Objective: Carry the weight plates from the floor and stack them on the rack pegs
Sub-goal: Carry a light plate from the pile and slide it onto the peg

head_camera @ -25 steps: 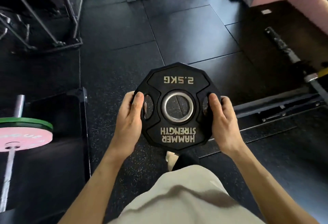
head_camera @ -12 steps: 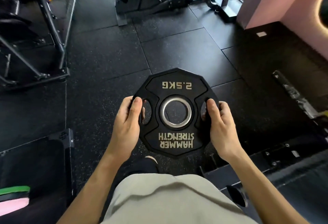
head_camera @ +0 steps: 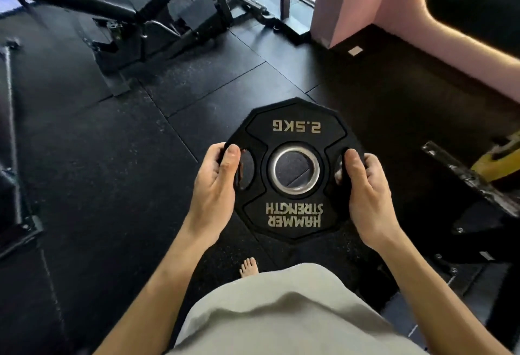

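While the left hand and right hand grip the 2.5KG plate by its side cutouts, fingers curled round the rim, held flat above the floor, this looks mid-carry; next find the rack pegs, seemingly out of view.

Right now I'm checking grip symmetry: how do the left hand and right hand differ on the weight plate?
The left hand grips the weight plate on its left edge, the right hand on its right edge. The left thumb lies beside an open grip slot; at the right thumb, fingertips show through the slot. Both have thumbs on top and hold the plate off the floor.
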Available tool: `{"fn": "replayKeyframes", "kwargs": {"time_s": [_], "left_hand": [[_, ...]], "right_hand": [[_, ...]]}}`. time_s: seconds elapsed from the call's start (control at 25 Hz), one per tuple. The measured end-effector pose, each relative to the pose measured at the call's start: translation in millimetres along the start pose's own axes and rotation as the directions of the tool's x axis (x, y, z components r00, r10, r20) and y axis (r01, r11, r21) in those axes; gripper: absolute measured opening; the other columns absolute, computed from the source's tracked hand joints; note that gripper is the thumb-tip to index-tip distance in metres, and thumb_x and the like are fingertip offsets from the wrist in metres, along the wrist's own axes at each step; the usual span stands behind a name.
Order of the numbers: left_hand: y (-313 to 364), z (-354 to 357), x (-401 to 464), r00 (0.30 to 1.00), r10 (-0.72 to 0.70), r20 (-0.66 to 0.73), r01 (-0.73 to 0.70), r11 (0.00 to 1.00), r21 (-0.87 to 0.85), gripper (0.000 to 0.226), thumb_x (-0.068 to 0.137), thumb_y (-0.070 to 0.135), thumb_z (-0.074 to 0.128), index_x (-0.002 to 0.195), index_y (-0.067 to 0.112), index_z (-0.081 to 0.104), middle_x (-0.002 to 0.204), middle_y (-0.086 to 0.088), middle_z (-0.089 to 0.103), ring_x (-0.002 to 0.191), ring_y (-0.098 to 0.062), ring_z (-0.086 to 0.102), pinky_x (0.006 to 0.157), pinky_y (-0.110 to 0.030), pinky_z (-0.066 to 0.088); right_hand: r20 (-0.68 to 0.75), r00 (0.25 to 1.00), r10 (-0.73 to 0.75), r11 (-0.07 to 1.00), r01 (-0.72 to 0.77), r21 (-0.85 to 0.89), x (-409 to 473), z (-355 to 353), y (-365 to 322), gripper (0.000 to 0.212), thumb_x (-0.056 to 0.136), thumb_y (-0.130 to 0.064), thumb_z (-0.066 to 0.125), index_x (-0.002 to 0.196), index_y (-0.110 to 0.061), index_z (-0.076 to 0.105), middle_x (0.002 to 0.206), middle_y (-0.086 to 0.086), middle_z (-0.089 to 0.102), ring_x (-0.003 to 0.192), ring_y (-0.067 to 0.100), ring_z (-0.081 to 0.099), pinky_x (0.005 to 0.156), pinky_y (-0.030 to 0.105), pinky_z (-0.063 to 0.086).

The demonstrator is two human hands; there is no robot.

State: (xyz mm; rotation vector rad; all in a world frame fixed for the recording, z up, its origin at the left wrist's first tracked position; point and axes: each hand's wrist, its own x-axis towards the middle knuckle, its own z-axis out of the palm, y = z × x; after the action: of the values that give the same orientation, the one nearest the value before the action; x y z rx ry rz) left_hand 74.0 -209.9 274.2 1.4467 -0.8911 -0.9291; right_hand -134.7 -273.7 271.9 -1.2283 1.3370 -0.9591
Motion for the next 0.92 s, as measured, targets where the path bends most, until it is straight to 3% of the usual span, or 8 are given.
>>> {"fn": "replayKeyframes", "kwargs": {"time_s": [0.16, 0.32, 0.48, 0.68, 0.92], "left_hand": [[13.8, 16.9, 127.6, 0.986, 0.004, 0.169, -0.005, 1.000, 0.006, 0.025, 0.093, 0.054, 0.047, 0.083, 0.033, 0.058, 0.075, 0.001, 0.046, 0.070, -0.015, 0.042, 0.067, -0.033, 0.040], [13.2, 61.4, 250.6, 0.963, 0.038, 0.267, -0.035, 0.999, -0.019, 0.026, 0.101, 0.038, 0.042, 0.090, 0.018, 0.055, 0.075, 0.004, 0.051, 0.067, -0.004, 0.047, 0.062, -0.017, 0.042], [25.5, 120.4, 375.0, 0.945, 0.047, 0.325, -0.042, 0.999, -0.022, 0.032, 0.103, 0.036, 0.041, 0.095, 0.006, 0.052, 0.075, -0.002, 0.052, 0.064, -0.004, 0.050, 0.060, -0.017, 0.042], [44.2, 186.2, 502.2, 0.946, 0.033, 0.322, -0.041, 0.999, 0.019, 0.032, 0.087, 0.057, 0.048, 0.085, 0.026, 0.057, 0.074, 0.006, 0.050, 0.072, -0.014, 0.045, 0.065, -0.032, 0.039], [51.5, 271.7, 658.3, 0.895, 0.045, 0.443, -0.043, 0.999, -0.014, 0.026, 0.092, 0.045, 0.045, 0.091, 0.021, 0.058, 0.076, 0.007, 0.054, 0.072, -0.007, 0.050, 0.064, -0.020, 0.043]], "right_hand": [[-0.141, 0.990, 0.014, 0.999, -0.009, 0.032, 94.2, 19.6, -19.8, 0.028, 0.098, -0.046, 0.045, 0.089, -0.020, 0.050, 0.068, -0.009, 0.057, 0.060, -0.004, 0.052, 0.058, 0.013, 0.044], [-0.245, 0.969, 0.018, 0.997, 0.000, 0.072, 204.8, 20.2, -27.8, 0.029, 0.098, -0.045, 0.047, 0.088, -0.018, 0.051, 0.069, -0.007, 0.056, 0.060, -0.005, 0.052, 0.059, 0.011, 0.044], [-0.300, 0.954, 0.024, 0.996, 0.005, 0.094, 325.4, 6.5, -46.1, 0.030, 0.096, -0.048, 0.047, 0.088, -0.019, 0.052, 0.071, -0.007, 0.057, 0.063, -0.002, 0.053, 0.061, 0.012, 0.044], [-0.354, 0.935, 0.035, 0.994, 0.004, 0.108, 451.4, -18.2, -77.1, 0.031, 0.093, -0.050, 0.048, 0.089, -0.020, 0.054, 0.070, -0.008, 0.057, 0.063, -0.005, 0.054, 0.062, 0.008, 0.045], [-0.470, 0.881, 0.056, 0.992, 0.004, 0.126, 602.0, -40.7, -91.0, 0.029, 0.097, -0.045, 0.048, 0.091, -0.017, 0.054, 0.070, -0.007, 0.056, 0.062, -0.003, 0.054, 0.061, 0.010, 0.045]]}}
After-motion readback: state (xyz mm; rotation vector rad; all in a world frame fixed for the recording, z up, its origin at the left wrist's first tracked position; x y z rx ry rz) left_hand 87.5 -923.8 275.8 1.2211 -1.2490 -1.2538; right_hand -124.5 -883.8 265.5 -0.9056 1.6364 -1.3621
